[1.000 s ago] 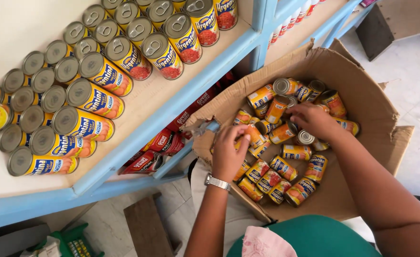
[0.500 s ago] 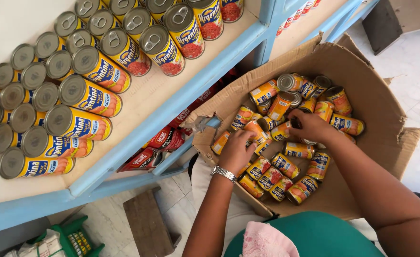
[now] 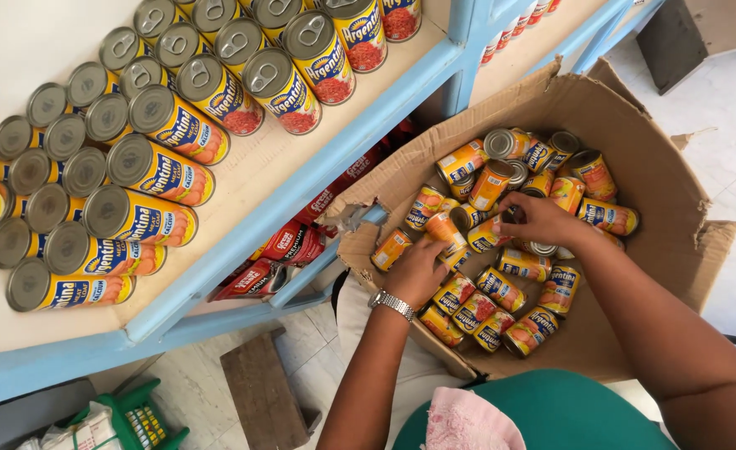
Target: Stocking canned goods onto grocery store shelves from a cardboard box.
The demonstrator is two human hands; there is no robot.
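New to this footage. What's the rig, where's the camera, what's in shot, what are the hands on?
There is no machine: a person works with two bare hands, and one camera worn on the head looks down at them. Both hands are inside an open cardboard box full of small yellow-and-orange tin cans. The left hand, with a wristwatch on that wrist, rests on cans near the box's torn front edge. The right hand closes around a can in the middle of the pile. Beside the box, a blue-edged shelf carries rows of larger cans.

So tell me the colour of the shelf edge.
Light blue: the shelf edge shows best in the head view, beside the cardboard box.
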